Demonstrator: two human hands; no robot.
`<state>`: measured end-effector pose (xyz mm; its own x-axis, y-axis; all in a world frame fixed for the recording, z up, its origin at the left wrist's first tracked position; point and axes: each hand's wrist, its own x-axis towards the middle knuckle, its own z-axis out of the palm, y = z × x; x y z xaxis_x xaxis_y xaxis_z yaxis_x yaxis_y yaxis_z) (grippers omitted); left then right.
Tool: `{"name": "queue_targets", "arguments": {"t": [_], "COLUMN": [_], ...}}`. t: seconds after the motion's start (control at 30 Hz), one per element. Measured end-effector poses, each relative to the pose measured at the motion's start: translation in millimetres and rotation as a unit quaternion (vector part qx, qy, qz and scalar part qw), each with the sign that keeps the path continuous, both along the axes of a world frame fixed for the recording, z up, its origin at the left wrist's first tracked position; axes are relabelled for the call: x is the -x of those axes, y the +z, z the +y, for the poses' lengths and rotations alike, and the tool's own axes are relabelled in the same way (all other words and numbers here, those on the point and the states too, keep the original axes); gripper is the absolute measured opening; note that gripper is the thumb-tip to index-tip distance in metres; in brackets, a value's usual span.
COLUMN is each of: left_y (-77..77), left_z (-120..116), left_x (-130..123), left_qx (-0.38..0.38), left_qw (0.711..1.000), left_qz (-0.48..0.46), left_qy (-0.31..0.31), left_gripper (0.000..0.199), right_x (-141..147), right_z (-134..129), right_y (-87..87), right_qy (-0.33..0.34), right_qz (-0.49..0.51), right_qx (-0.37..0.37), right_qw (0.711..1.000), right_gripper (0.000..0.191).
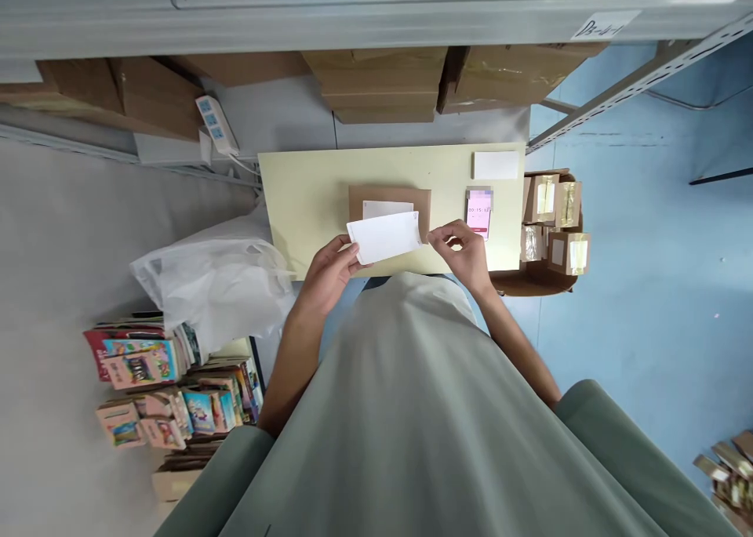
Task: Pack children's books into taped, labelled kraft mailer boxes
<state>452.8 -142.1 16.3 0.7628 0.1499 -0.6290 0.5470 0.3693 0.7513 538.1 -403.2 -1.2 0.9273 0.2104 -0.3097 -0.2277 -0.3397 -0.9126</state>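
A blank-looking white sheet of paper is held slightly tilted, its left end between the thumb and fingers of my left hand. Just off its right end is my right hand, thumb and index finger pinched together. Whether anything thin is in that pinch, I cannot make out. Under the sheet lies a brown cardboard box on the pale yellow table. Another white rectangle shows on top of the box, partly covered by the held sheet.
On the table's right are a phone showing a timer and a white paper stack. A carton of small boxes stands beside it. At left are a plastic bag, books and a power strip. A shelf runs above.
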Motion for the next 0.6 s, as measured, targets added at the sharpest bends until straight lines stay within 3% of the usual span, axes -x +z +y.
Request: {"name": "queue_targets", "arguments": {"t": [0.33, 0.6], "left_y": [5.9, 4.5], "left_z": [-16.1, -16.4], "left_x": [-1.9, -7.7], "left_qx": [0.023, 0.014], "left_qw": [1.0, 1.0], "left_qz": [0.005, 0.016], "left_qy": [-0.003, -0.023], "left_gripper": [0.053, 0.058], "right_x": [-9.4, -8.1], "right_z": [-7.5, -11.4], "right_y": [-31.3, -33.1], "right_qy": [0.008, 0.018], "right_qz": [0.088, 0.104], "right_qx": [-0.04, -0.049], "right_qw": [0.995, 0.993], "right_gripper": [0.042, 0.041]}}
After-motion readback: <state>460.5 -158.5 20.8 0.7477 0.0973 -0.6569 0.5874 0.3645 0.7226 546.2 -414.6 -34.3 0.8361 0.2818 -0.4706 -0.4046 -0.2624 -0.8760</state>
